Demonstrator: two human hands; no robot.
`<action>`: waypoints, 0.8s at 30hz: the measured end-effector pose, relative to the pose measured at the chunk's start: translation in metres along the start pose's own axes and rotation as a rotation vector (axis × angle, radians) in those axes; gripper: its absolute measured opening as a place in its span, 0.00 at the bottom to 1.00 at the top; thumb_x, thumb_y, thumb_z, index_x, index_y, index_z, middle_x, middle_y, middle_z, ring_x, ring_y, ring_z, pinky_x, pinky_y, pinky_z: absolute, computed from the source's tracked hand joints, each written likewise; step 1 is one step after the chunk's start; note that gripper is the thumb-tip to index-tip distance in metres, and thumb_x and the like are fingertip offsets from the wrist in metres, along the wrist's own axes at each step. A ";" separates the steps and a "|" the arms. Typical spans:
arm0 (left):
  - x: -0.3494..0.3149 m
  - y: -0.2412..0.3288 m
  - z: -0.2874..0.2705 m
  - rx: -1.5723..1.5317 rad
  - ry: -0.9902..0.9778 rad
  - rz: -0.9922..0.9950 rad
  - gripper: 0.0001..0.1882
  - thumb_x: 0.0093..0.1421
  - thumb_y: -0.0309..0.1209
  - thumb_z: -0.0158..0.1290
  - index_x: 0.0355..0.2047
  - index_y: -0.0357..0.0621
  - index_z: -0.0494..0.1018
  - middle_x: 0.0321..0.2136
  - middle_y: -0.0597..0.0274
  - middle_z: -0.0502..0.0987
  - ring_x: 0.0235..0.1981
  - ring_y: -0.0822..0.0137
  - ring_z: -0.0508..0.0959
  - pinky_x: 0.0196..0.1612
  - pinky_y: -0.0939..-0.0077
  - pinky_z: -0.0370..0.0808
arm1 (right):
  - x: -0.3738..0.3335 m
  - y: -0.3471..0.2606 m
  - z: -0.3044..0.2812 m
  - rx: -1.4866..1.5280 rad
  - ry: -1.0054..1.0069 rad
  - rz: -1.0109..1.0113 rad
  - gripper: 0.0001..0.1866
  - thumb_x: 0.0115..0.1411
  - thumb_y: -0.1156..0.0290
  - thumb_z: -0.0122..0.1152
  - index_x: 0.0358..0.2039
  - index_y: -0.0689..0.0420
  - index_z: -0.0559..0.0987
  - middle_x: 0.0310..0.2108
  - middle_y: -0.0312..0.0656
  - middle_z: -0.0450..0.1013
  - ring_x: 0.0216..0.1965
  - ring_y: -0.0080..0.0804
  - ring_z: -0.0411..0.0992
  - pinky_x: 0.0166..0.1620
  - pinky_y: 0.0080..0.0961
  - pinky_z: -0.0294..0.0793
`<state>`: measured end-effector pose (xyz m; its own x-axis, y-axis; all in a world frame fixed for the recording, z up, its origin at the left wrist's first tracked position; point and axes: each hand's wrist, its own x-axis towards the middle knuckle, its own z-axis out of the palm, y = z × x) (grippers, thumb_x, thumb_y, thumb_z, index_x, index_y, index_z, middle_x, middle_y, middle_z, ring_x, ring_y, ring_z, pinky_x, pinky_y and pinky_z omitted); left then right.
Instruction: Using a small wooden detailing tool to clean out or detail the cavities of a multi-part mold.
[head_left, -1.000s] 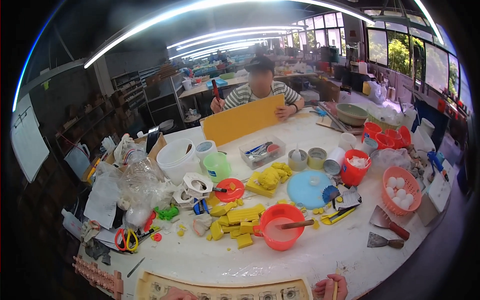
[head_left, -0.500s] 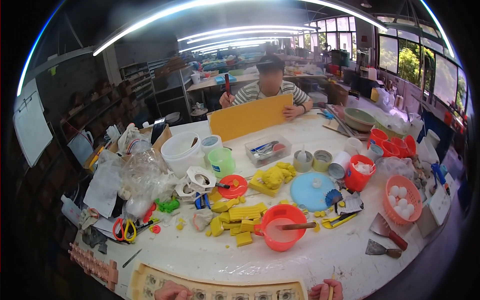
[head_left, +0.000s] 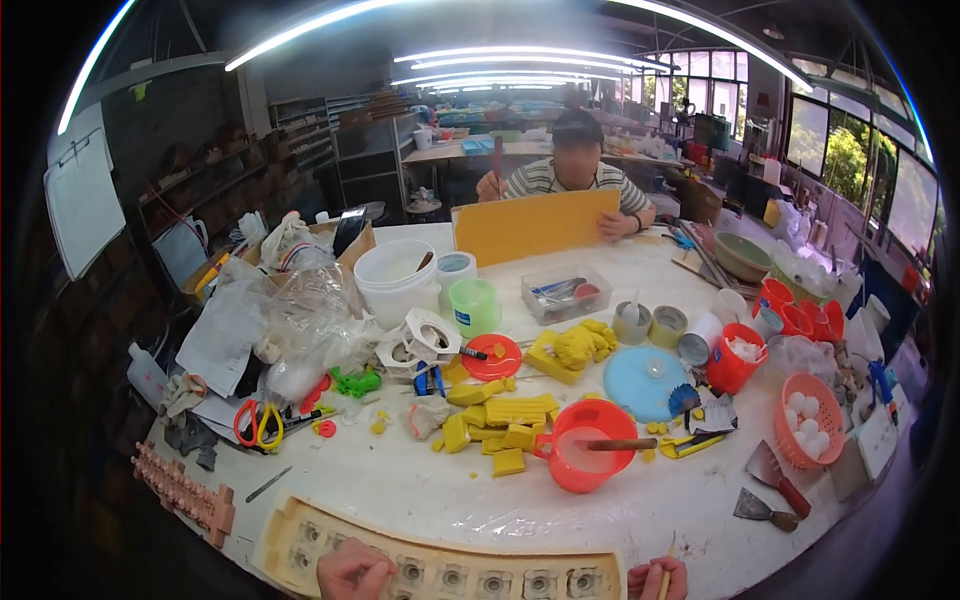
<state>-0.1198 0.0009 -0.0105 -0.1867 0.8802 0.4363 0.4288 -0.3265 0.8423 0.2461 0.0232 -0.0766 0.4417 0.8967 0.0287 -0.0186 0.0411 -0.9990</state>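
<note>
In front of me lies a long cream-coloured mould (head_left: pixel 450 547) with rows of square recesses holding rounded shapes. My left hand (head_left: pixel 354 571) rests over its left half, fingers curled and thumb pressed to them; anything inside the pinch is too small to make out. At the mould's right end, my right hand (head_left: pixel 656 579) grips a slender, pale wooden tool (head_left: pixel 667 578) with a thin tip pointing up. The lower edge of the picture cuts off both hands and the mould's near side.
Beyond the mould stand a red pot (head_left: pixel 582 465) and yellow clay blocks (head_left: pixel 520 410). Two scrapers (head_left: pixel 765 510) lie right; scissors (head_left: pixel 262 424) and a pink ridged piece (head_left: pixel 185 490) lie left. Across the table, a person (head_left: pixel 560 180) holds a yellow board (head_left: pixel 535 226).
My view has shifted, so the table's things sit farther right and the mould shows more. My left hand has come farther into view over the mould. My right hand still grips the wooden tool.
</note>
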 end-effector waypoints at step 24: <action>0.007 0.004 0.002 -0.014 -0.034 -0.042 0.09 0.64 0.25 0.57 0.27 0.31 0.78 0.26 0.53 0.81 0.28 0.60 0.77 0.34 0.69 0.73 | 0.002 0.019 -0.010 0.058 0.041 0.074 0.10 0.74 0.64 0.54 0.47 0.58 0.74 0.31 0.40 0.76 0.30 0.25 0.73 0.33 0.20 0.75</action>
<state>-0.1173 0.0067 -0.0047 -0.1739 0.9046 0.3892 0.4086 -0.2933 0.8643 0.2556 0.0209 -0.0960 0.4737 0.8794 -0.0473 -0.1035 0.0023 -0.9946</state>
